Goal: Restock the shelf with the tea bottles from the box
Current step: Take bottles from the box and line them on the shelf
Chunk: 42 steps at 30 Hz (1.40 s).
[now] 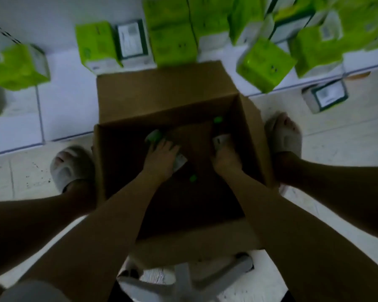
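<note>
Both hands, left (pixel 160 156) and right (pixel 225 158), each grip a bottle deep in the nearly empty box (pixel 162 99), so restocking looks almost done.

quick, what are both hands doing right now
Left hand: down in the cardboard box, closed on a tea bottle.
Right hand: also in the box, closed on another bottle.

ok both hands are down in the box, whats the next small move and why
Probably close both grips and lift. The left hand and right hand each already rest on a bottle deep inside the cardboard box, and the shelf waits just beyond it.
</note>
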Tool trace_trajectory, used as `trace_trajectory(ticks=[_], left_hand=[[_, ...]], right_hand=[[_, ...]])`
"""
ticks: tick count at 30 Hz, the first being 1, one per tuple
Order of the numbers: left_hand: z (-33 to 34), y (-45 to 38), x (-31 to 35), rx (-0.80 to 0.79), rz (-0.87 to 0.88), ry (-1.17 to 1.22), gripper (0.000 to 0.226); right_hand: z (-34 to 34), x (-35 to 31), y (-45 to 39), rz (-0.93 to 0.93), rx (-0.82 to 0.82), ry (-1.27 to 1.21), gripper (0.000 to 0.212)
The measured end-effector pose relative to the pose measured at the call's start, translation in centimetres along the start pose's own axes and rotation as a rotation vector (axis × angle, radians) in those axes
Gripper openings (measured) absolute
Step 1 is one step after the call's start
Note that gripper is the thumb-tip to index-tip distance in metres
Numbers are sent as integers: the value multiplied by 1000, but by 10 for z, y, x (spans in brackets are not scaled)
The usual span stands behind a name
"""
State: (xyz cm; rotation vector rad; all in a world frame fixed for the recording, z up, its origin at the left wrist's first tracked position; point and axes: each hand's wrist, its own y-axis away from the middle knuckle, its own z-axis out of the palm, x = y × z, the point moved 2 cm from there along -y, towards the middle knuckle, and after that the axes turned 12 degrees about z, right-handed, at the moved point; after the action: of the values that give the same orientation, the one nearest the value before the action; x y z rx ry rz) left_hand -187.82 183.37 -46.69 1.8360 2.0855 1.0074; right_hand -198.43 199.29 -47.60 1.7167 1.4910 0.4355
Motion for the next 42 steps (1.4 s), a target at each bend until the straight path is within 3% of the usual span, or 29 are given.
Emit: trace_trajectory(ticks=[3, 6, 8, 11, 13, 15, 17, 21, 25, 28, 32, 37, 42], left_hand=[[20, -25, -15, -99, 68, -192, 68], [28, -35, -15, -92, 77, -286, 60], [25, -37, -11, -70, 60, -341, 57], [19, -28, -8, -88, 37, -340, 52], [15, -14, -8, -120, -20, -256, 55], [7, 4, -10, -71, -119, -61, 60], [-3, 24, -12, 32, -195, 171, 67], [-43, 69, -7, 279, -256, 412, 72], [-105, 114, 5, 529, -262, 331, 67], [-158, 154, 15, 758, -267, 163, 74], [-234, 214, 35, 1058, -104, 141, 72], [-319, 292, 66, 1424, 175, 335, 50], [-395, 364, 93, 1672, 342, 309, 64]], right_hand=[[15, 3, -16, 29, 185, 68, 56], [24, 8, -21, 38, 228, 186, 61], [27, 9, -24, 29, 165, 181, 73], [23, 10, -24, 26, -26, -86, 74], [17, 15, -21, 66, -79, -201, 73], [14, 17, -11, 111, -163, -271, 58], [8, 14, 5, 110, -234, -327, 45], [-26, -3, 47, -53, -59, -409, 67], [-67, -37, 110, -255, 188, -491, 74], [-99, -64, 164, -445, 260, -540, 71], [-144, -105, 239, -724, 278, -623, 67], [-206, -148, 335, -934, 271, -711, 62], [-266, -179, 422, -1183, 344, -776, 66]])
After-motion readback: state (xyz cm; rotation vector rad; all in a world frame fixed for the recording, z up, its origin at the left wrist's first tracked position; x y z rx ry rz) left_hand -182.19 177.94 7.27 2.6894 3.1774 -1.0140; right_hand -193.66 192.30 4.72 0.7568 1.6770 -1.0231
